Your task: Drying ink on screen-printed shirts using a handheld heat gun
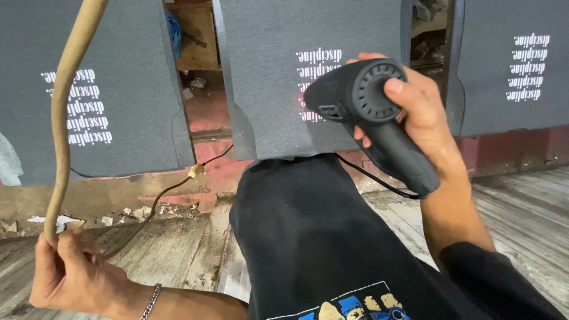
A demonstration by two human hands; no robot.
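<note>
Near the middle of the scene, the right hand (415, 112) is clenched around a black heat gun (370, 118), its nozzle pointing at the far centre grey fabric panel (278, 89) printed with mirrored white lettering, while its black cord (373, 178) trails down past the grip. At the near left, the left hand (68, 272) grips a tan hose (65, 106) that rises up and out of view. Below lie weathered wooden floorboards (521, 201), and a black garment (308, 237) covers the near centre.
</note>
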